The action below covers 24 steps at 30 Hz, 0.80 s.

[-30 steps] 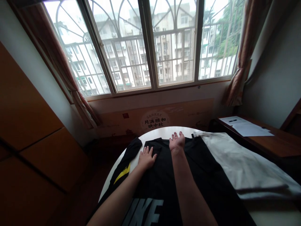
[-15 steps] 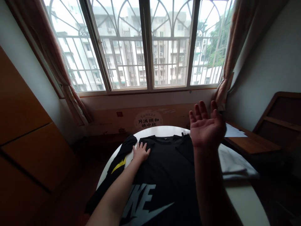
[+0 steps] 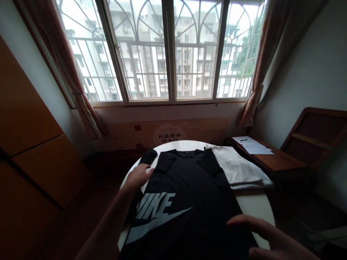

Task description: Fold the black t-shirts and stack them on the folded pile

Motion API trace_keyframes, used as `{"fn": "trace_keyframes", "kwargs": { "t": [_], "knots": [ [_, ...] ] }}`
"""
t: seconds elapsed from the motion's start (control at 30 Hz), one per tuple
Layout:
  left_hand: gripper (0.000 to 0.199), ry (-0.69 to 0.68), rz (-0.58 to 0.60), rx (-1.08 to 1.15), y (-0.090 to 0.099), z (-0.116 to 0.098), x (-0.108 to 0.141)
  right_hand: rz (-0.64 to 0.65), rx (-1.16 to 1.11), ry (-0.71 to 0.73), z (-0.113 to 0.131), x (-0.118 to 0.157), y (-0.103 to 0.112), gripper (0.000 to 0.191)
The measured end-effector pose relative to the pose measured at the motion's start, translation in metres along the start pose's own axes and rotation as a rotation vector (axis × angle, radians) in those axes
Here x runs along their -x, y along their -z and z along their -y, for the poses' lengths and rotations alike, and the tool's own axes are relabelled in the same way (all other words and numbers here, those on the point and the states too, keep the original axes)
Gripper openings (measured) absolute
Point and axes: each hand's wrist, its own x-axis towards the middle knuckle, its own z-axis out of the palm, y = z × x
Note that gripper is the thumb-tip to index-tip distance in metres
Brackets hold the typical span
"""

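A black T-shirt (image 3: 200, 195) with a large grey logo lies spread on the round white table (image 3: 260, 204), its neckline toward the window and both sleeves folded inward. My left hand (image 3: 139, 176) is over the shirt's left edge, fingers apart and holding nothing; whether it touches the cloth is unclear. My right hand (image 3: 260, 231) is above the shirt's lower right side, with thumb and forefinger spread and nothing between them. Beside my left hand lies another black garment (image 3: 148, 157), partly hidden by that hand and arm. Folded white cloth (image 3: 238, 168) lies right of the shirt.
Behind the table stands a printed cardboard panel (image 3: 124, 133) below the barred window. To the right, a wooden surface (image 3: 282, 160) holds white papers (image 3: 255, 146). An orange-brown cabinet (image 3: 38, 162) is at the left, with curtains flanking the window.
My left hand has moved left off the shirt's shoulder area. My right hand has come down from its raised position, palm up, to the lower right. The right sleeve and white cloth now show fully.
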Motion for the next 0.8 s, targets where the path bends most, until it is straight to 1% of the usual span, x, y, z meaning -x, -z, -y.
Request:
{"fn": "trace_keyframes", "kwargs": {
  "t": [0.03, 0.07, 0.1, 0.13, 0.17, 0.2, 0.27, 0.33, 0.37, 0.4, 0.43, 0.47, 0.53, 0.57, 0.63, 0.67, 0.7, 0.73, 0.77, 0.8],
  "knots": [
    [0.039, 0.060, -0.005, -0.046, 0.017, 0.013, 0.022, 0.063, 0.052, -0.022, -0.001, 0.006, -0.010, 0.051],
    [0.041, 0.162, -0.070, -0.096, 0.030, 0.026, 0.046, 0.116, 0.078, -0.016, 0.002, 0.007, -0.021, 0.051],
    [0.043, 0.263, -0.157, -0.153, 0.039, 0.037, 0.071, 0.154, 0.087, 0.013, 0.008, 0.005, -0.033, 0.051],
    [0.042, 0.322, -0.222, -0.205, 0.044, 0.048, 0.095, 0.187, 0.085, 0.056, 0.016, 0.001, -0.046, 0.051],
    [0.039, 0.362, -0.260, -0.236, 0.045, 0.057, 0.118, 0.224, 0.077, 0.108, 0.025, -0.006, -0.059, 0.051],
    [0.038, 0.397, -0.263, -0.243, 0.043, 0.064, 0.140, 0.274, 0.062, 0.163, 0.035, -0.013, -0.073, 0.049],
    [0.038, 0.441, -0.196, -0.200, 0.032, 0.075, 0.177, 0.436, 0.022, 0.278, 0.052, -0.030, -0.100, 0.046],
    [0.041, 0.482, -0.099, -0.129, 0.019, 0.083, 0.206, 0.649, -0.010, 0.398, 0.064, -0.046, -0.127, 0.046],
    [0.042, 0.498, -0.057, -0.094, 0.011, 0.087, 0.218, 0.722, -0.008, 0.452, 0.068, -0.053, -0.141, 0.047],
    [0.042, 0.510, -0.022, -0.057, 0.004, 0.092, 0.229, 0.756, 0.007, 0.496, 0.071, -0.059, -0.154, 0.049],
    [0.041, 0.519, 0.005, -0.010, -0.004, 0.097, 0.239, 0.749, 0.037, 0.532, 0.074, -0.064, -0.168, 0.052],
    [0.039, 0.521, 0.022, 0.055, -0.013, 0.102, 0.248, 0.707, 0.078, 0.555, 0.075, -0.068, -0.181, 0.054],
    [0.037, 0.504, 0.043, 0.256, -0.030, 0.112, 0.263, 0.575, 0.187, 0.578, 0.076, -0.074, -0.205, 0.061],
    [0.043, 0.482, 0.055, 0.379, -0.038, 0.115, 0.269, 0.512, 0.252, 0.586, 0.075, -0.077, -0.217, 0.065],
    [0.071, 0.404, 0.076, 0.603, -0.048, 0.118, 0.280, 0.421, 0.381, 0.603, 0.070, -0.081, -0.235, 0.073],
    [0.085, 0.357, 0.084, 0.679, -0.051, 0.118, 0.284, 0.383, 0.440, 0.611, 0.064, -0.083, -0.243, 0.076],
    [0.094, 0.307, 0.085, 0.724, -0.051, 0.116, 0.287, 0.347, 0.490, 0.616, 0.058, -0.084, -0.249, 0.079],
    [0.098, 0.256, 0.083, 0.746, -0.049, 0.114, 0.290, 0.307, 0.530, 0.614, 0.052, -0.085, -0.253, 0.082],
    [0.095, 0.206, 0.084, 0.753, -0.045, 0.112, 0.292, 0.262, 0.562, 0.606, 0.045, -0.086, -0.256, 0.083],
    [0.089, 0.159, 0.100, 0.751, -0.041, 0.110, 0.294, 0.220, 0.588, 0.592, 0.040, -0.085, -0.258, 0.082]
  ]
}}
